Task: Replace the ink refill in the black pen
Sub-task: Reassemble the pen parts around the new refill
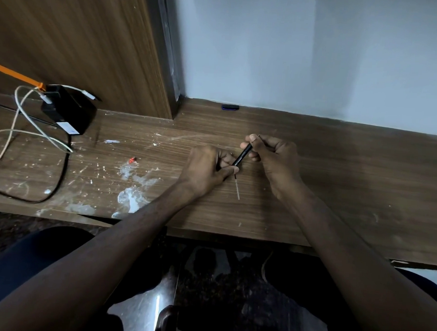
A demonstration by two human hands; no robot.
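Pen (242,156) sits tilted between both hands above the desk (364,173) middle: your left hand (207,168) pinches the lower end, right hand (271,153) pinches the top, probably to twist it apart. Refill (237,190) lies just below.

black pen (242,157) tilted, thin refill (237,190) protruding below.

The black pen (242,156) shows only its middle: its upper end is buried in the right hand (273,155) and its lower end behind the left hand's (207,168) fingers (228,171). The white print on its barrel is too small to read. The orange strap (14,75) and white cable (16,129) run off the left edge. At the upper centre, a small dark object (230,107) against the wall is too small to identify.
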